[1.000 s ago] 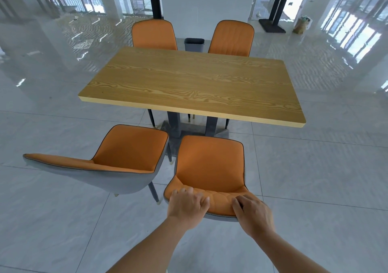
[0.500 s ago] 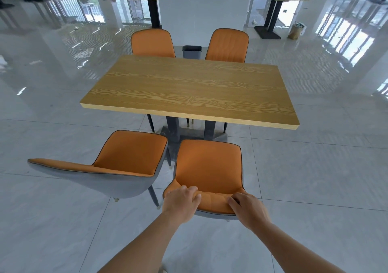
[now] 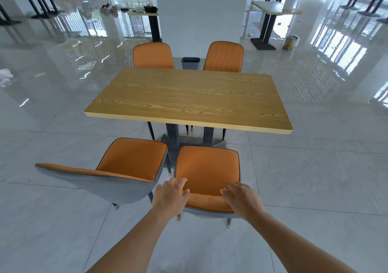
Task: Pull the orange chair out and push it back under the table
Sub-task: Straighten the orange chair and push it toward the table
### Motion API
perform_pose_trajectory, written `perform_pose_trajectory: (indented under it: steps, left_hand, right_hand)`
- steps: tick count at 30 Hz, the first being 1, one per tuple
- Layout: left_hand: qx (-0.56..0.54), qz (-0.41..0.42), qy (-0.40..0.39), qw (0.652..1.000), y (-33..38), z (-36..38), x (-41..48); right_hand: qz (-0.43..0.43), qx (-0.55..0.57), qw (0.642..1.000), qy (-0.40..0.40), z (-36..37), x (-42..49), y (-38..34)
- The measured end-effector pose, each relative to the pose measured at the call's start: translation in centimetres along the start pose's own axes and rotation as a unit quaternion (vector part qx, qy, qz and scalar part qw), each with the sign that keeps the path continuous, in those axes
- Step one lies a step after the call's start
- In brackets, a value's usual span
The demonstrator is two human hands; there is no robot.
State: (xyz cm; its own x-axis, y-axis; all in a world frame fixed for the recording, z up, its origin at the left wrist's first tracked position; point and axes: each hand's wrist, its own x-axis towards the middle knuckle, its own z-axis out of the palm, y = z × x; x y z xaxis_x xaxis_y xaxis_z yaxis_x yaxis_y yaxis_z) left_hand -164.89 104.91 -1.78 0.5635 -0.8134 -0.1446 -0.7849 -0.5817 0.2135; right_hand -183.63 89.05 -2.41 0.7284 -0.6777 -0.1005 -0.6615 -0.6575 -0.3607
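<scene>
An orange chair (image 3: pixel 206 167) with a grey shell stands just in front of me, its seat fully out from under the wooden table (image 3: pixel 189 96). My left hand (image 3: pixel 171 196) rests on the left end of the chair's backrest top, fingers loosened over the edge. On the right end lies my right hand (image 3: pixel 243 200), fingers curled over the rim. The chair's front edge sits near the table's dark pedestal.
A second orange chair (image 3: pixel 117 169) stands turned sideways at the left, close beside the held one. Two more orange chairs (image 3: pixel 153 55) are tucked in on the far side, with a grey bin (image 3: pixel 190 63) between them. A white pillar rises behind.
The view has drawn back from the table, and the chair has come back with it. My left hand's fingers have loosened from a tight grip to a flatter hold.
</scene>
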Motion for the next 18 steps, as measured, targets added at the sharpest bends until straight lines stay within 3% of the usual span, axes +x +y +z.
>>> perform_pose_trajectory:
  steps: [18]
  left_hand:
    - [0.001,-0.066,0.054,0.996,0.7,-4.0,-2.7]
  right_hand:
    - [-0.066,0.010,0.998,0.020,-3.7,-0.6,1.1]
